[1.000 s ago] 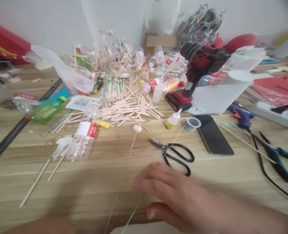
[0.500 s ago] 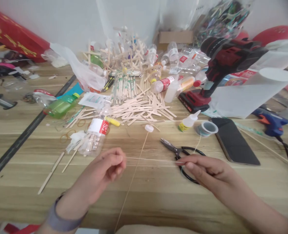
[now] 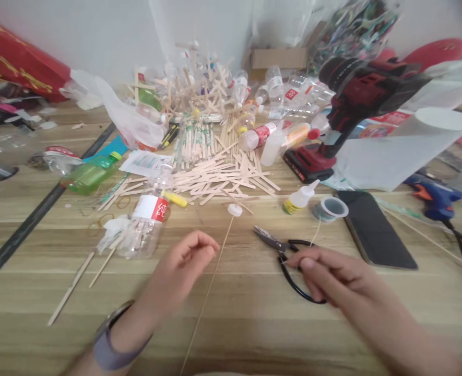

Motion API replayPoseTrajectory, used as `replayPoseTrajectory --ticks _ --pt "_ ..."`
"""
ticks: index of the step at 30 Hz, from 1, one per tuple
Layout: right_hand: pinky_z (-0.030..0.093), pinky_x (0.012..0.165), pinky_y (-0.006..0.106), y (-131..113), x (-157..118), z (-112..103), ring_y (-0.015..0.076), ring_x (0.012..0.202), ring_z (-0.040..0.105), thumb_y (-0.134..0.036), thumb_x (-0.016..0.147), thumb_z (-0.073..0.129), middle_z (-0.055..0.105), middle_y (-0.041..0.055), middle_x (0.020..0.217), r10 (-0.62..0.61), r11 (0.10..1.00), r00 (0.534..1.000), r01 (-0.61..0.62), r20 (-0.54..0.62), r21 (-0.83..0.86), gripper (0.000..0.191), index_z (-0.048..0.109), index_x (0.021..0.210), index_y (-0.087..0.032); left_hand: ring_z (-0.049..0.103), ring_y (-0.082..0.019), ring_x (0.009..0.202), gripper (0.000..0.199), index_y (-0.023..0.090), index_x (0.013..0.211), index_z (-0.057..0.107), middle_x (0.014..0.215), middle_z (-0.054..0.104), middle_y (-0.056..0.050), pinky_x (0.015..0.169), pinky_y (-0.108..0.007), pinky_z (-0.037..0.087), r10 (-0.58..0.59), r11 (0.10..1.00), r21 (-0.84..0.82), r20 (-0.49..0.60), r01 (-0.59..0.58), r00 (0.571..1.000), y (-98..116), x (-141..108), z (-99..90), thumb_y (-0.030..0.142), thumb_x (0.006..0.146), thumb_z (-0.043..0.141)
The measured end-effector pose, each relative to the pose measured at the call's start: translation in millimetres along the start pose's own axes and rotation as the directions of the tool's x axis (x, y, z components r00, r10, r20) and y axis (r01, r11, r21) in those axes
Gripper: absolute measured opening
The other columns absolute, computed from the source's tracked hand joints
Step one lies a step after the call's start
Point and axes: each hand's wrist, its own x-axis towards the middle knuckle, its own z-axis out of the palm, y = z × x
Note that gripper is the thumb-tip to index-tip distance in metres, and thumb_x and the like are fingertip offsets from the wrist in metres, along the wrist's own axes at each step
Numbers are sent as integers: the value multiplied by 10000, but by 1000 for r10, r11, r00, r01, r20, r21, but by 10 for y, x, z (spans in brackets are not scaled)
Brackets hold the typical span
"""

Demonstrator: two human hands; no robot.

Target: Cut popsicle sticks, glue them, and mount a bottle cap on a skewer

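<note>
My right hand (image 3: 332,274) pinches a thin pale string (image 3: 316,232) between thumb and forefinger. That string runs down from a small grey cup-like holder (image 3: 330,209). Beneath these fingers lie black-handled scissors (image 3: 280,248), blades pointing up and left. My left hand (image 3: 186,269) is closed, thumb against the fingers; anything in its pinch is too small to make out. No string shows between the hands. Beside the left fingertips, a second long string (image 3: 207,292) runs from a white bottle cap (image 3: 235,210) toward the front edge. A small stick (image 3: 240,202) lies by that cap.
A clear bottle holding sticks (image 3: 142,227) stands left of centre. Flat wooden sticks (image 3: 215,177) are heaped behind it. To the right are a glue bottle (image 3: 299,197), a phone (image 3: 375,230), a cordless drill (image 3: 348,104) and a blue glue gun (image 3: 434,193).
The string stretched between my hands no longer shows there. My left hand has moved right, toward the long string. My right hand stays over the scissors, and the view has shifted slightly.
</note>
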Motion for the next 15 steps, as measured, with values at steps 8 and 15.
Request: replayPoseTrajectory --ticks 8,15 --pt "539 750 313 -101 20 -4 204 862 684 -302 958 517 728 66 930 -533 756 843 510 65 -411 209 688 1060 -238 616 -165 827 223 264 1085 653 912 694 11 734 -271 434 44 902 382 385 -203 922 85 -60 216 292 903 527" --pt "487 790 489 452 242 -793 449 954 657 -566 906 480 661 315 1086 79 287 828 -553 -556 -782 620 577 1198 -28 605 -147 736 252 212 926 664 801 676 13 625 -238 413 57 927 333 332 -174 942 22 35 153 382 933 479"
